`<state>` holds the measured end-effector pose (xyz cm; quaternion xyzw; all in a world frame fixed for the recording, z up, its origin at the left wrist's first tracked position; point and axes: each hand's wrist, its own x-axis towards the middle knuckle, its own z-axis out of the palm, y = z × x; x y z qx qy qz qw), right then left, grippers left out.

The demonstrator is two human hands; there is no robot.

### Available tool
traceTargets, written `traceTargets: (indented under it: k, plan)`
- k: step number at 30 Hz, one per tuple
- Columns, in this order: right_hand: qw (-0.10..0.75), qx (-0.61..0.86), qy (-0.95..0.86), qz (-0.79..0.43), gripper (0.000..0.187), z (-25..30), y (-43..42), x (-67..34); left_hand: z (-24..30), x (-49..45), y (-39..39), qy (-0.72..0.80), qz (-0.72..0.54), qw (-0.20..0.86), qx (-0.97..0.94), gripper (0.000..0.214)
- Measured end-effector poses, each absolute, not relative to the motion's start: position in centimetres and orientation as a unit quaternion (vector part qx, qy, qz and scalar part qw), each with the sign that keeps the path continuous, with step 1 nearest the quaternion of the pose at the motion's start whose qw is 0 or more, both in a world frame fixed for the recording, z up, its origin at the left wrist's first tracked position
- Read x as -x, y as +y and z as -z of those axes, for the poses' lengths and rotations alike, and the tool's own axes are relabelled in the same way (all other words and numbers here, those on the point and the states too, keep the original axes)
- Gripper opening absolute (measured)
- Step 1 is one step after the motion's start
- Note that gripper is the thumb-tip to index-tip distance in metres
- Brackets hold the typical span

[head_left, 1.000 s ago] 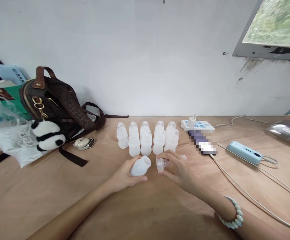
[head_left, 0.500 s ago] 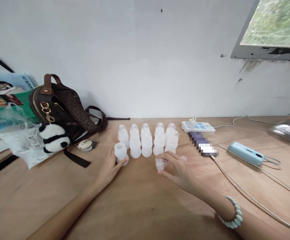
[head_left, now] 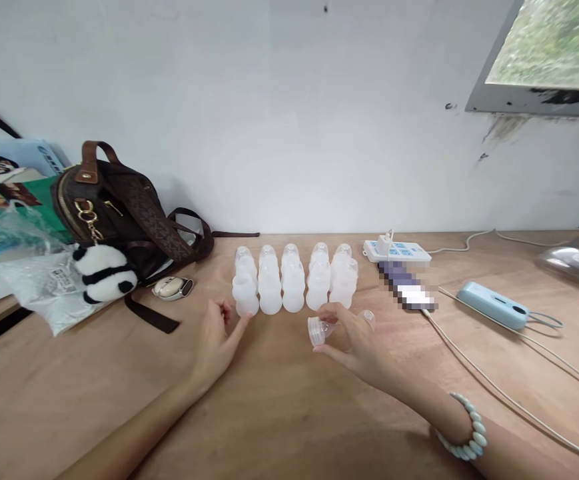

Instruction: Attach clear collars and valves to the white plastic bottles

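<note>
Frosted white plastic bottles stand in close rows, several of them topped with clear domed caps. At the front left of the group, a frosted bottle (head_left: 245,297) stands upright with an open mouth and no cap. My left hand (head_left: 218,341) is just left of it, thumb and fingers apart, the thumb tip by its base; whether they touch, I cannot tell. My right hand (head_left: 356,343) pinches a clear threaded plastic cap (head_left: 315,331) lying sideways in front of the rows. A clear dome (head_left: 368,319) shows behind that hand; its link to the cap is hidden.
A brown backpack (head_left: 134,207) with a panda plush (head_left: 105,273) sits at the left, near a watch (head_left: 186,288) and a plastic bag (head_left: 54,293). To the right are a power strip (head_left: 422,253), a blurred phone (head_left: 409,290), a blue power bank (head_left: 492,305) and white cables.
The open bottle has gone from my left hand into the front left of the rows, upright. My left hand has let go and drawn slightly back. My right hand stays nearly still.
</note>
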<state>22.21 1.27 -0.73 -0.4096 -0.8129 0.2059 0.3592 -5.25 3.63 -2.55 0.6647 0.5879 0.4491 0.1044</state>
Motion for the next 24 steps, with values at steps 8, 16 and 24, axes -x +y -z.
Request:
traceTargets:
  k: [8,16,24]
  plan:
    - [0.398,0.344,-0.842,-0.119,0.015,0.2,0.6,-21.7,1.8,-2.3,0.1,0.382,-0.408,0.515,-0.650,0.031]
    - [0.388,0.269,-0.881,-0.018,0.018,0.5,0.7,-21.6,1.7,-3.4,0.7,0.340,-0.417,0.723,-0.433,0.023]
    - [0.339,0.283,-0.897,-0.029,0.007,0.2,0.3,-21.4,1.5,-2.8,0.8,0.323,-0.375,0.768,-0.406,0.015]
